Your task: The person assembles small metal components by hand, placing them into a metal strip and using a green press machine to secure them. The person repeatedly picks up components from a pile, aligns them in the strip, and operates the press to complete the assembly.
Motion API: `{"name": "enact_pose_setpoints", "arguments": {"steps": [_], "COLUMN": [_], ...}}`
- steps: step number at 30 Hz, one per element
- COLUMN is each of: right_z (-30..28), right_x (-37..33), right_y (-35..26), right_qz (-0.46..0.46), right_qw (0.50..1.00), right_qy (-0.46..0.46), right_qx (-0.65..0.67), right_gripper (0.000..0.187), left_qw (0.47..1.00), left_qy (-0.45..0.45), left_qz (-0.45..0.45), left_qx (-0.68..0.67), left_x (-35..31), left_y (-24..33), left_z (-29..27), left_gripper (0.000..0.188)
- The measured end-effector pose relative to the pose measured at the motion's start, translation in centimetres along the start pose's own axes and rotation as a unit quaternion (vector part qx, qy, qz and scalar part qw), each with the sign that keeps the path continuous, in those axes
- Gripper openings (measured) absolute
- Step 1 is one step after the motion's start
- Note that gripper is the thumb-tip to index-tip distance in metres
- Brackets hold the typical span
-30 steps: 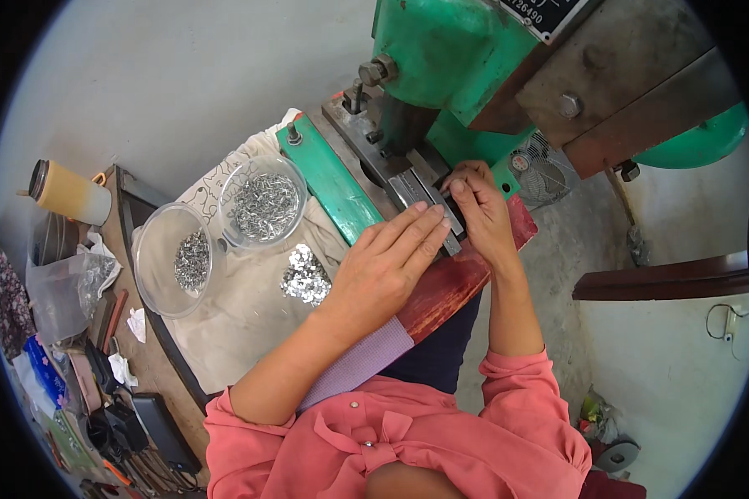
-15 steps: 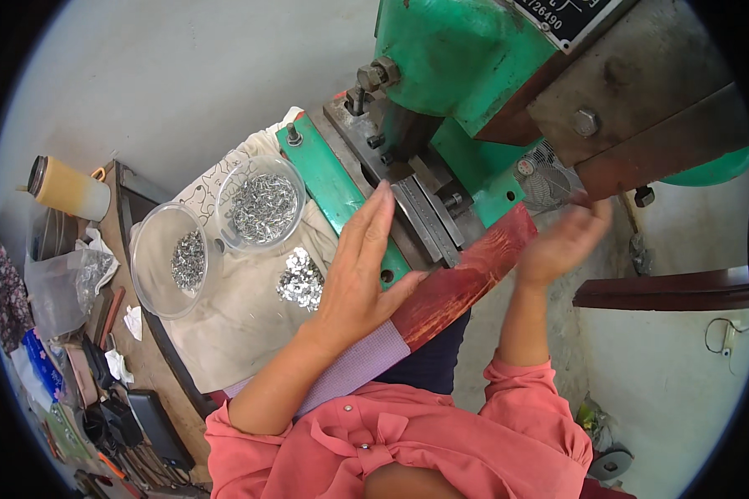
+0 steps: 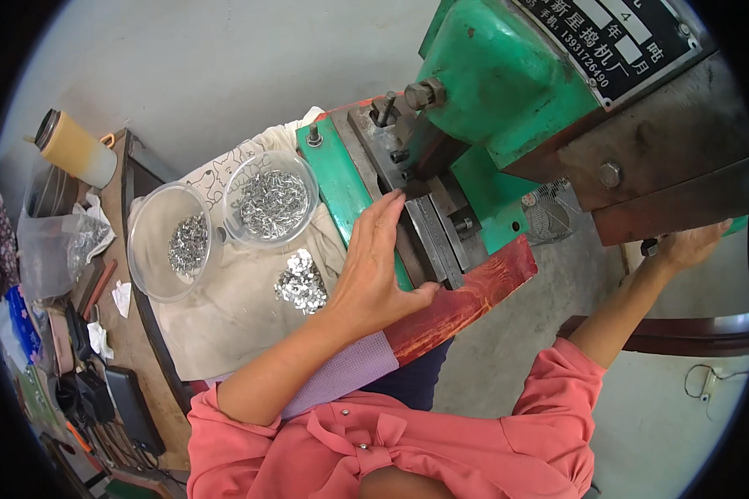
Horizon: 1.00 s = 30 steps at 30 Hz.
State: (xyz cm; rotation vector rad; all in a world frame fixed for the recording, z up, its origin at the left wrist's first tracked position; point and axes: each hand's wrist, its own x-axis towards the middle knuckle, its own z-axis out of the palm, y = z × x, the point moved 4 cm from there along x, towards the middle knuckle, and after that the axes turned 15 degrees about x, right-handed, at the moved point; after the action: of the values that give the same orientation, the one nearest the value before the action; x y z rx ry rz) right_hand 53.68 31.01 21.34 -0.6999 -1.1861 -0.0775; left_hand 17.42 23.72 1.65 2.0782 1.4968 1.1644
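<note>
My left hand (image 3: pixel 374 270) rests along the near-left side of a steel die block (image 3: pixel 437 241) on a green press (image 3: pixel 508 83). Its fingers are stretched out and its thumb is spread apart, with fingertips by the far end of the die and the thumb tip by the near end. My right hand (image 3: pixel 689 247) reaches under the press's brown steel side, up against a green rounded part (image 3: pixel 737 224) at the far right. Its fingers are partly hidden there, so their grip is unclear. On the cloth left of the press lies a pile of small shiny metal pieces (image 3: pixel 300 283).
Two clear plastic tubs, one upright (image 3: pixel 310 212) and one tilted (image 3: pixel 141 279), hold small metal parts on a beige cloth (image 3: pixel 216 341). A red board (image 3: pixel 474 303) lies before the press. At the left, a table (image 3: pixel 154 416) carries a yellow cup (image 3: pixel 87 150), bags and tools.
My right hand has swung right, from beside the press bed to the green rounded part. The left hand stays by the die, its thumb now nearer the die's end. The view has shifted a little.
</note>
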Motion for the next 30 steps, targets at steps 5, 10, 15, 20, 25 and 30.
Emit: {"name": "enact_pose_setpoints", "arguments": {"steps": [5, 10, 15, 20, 25, 30], "right_z": [0.6, -1.0, -4.2, -3.8, 0.2, 0.5], "right_x": [0.1, 0.0, 2.1, 3.1, 3.6, 14.6], "right_y": [-0.7, 0.6, 2.4, 1.9, -1.2, -4.5], "right_qz": [0.007, -0.015, -0.062, -0.070, 0.045, 0.137], "right_qw": [0.998, 0.999, 0.995, 0.993, 0.997, 0.977], "right_qy": [-0.025, -0.029, -0.075, -0.085, -0.001, -0.151], "right_qx": [-0.051, -0.016, -0.008, -0.045, -0.057, -0.055], "right_gripper": [0.073, 0.054, 0.048, 0.051, 0.051, 0.059], "left_qw": [1.000, 0.999, 0.999, 0.999, 0.998, 0.997], "left_qy": [0.010, 0.004, 0.008, 0.012, 0.024, 0.042], "left_qz": [-0.019, -0.029, -0.029, -0.035, -0.032, -0.047], "left_qx": [0.021, 0.036, 0.033, 0.030, 0.038, 0.052], "left_x": [0.2, 0.4, 0.3, 0.3, 0.2, 1.2], "left_y": [0.0, 0.3, 0.2, 0.4, 0.1, -0.1], "left_z": [-0.1, -0.3, -0.4, -0.3, -0.3, 0.0], "left_gripper": [0.103, 0.101, 0.100, 0.099, 0.098, 0.097]}}
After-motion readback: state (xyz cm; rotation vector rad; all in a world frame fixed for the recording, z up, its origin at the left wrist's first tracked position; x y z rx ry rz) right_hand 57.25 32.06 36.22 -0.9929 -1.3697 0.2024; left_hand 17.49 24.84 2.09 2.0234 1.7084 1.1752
